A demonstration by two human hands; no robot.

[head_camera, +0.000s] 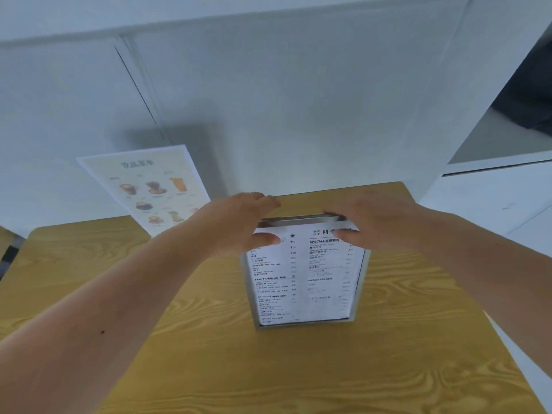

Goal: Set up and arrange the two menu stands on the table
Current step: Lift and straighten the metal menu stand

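Observation:
A clear menu stand [304, 282] with a white text menu stands upright on the wooden table [209, 339], right of centre. My left hand [239, 222] grips its top left corner, thumb on the front, fingers over the top. My right hand [370, 222] grips the top right corner the same way. A second menu stand [149, 186], showing a yellow menu with pictures of drinks, stands at the table's far left edge against the wall.
A white wall [268, 100] runs right behind the table. At the right a white cabinet [493, 198] stands close to the table's edge. Another wooden surface [4, 243] shows at the far left.

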